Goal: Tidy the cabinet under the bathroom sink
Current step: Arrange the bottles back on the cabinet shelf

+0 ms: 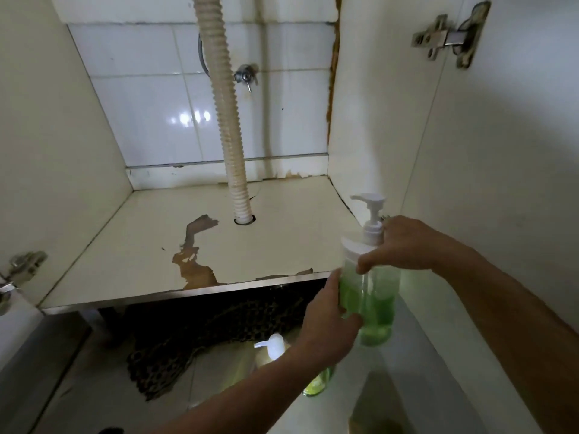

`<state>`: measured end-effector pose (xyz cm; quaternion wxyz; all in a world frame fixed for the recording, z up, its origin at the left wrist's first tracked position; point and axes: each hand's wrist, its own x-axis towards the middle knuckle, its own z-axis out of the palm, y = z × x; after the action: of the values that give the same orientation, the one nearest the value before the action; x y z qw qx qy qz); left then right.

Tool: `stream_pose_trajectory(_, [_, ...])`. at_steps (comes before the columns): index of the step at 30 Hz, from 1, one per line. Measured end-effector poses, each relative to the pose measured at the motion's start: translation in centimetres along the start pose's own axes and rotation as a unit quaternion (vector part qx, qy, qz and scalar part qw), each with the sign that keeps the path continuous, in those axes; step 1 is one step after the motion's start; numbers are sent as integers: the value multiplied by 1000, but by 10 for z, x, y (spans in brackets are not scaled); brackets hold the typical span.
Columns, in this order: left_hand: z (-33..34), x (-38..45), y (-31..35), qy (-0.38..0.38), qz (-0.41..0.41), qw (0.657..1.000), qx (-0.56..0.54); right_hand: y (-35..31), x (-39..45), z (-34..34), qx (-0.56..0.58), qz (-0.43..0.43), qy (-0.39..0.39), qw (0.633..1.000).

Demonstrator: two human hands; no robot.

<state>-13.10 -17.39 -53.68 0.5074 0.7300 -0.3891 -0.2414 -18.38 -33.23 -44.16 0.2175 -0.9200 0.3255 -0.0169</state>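
I hold a clear pump bottle [374, 296] of green liquid upright in both hands, just in front of the cabinet's right front corner. My left hand [329, 317] wraps around its lower body from the left. My right hand [404, 245] grips its shoulder below the white pump head. The cabinet floor [266, 233] is a cream board with peeling, stained patches near the front edge. A second pump bottle [272, 347] with yellow-green liquid stands on the floor below, partly hidden by my left forearm.
A ribbed drain hose [224, 120] runs down through a hole in the cabinet floor. A metal valve [246, 76] sits on the tiled back wall. Open doors with hinges [445, 37] flank the cabinet. A leopard-print cloth [194, 343] lies on the floor beneath.
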Motion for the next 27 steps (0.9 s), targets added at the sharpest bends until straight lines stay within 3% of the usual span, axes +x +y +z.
stream_pose_trajectory(8, [-23,70,11,64,4,997,32,-33,45,-8,65,5,153,986])
stream_pose_trajectory(18, [-14,125,-23,76,42,995,44,-17,107,33,154,25,238,959])
stream_pose_trajectory(24, [-9,186,-35,80,52,994,60,-13,156,45,33,10,363,931])
stream_pose_trajectory(27, [-11,230,-39,75,42,993,83,-11,190,41,-3,17,380,925])
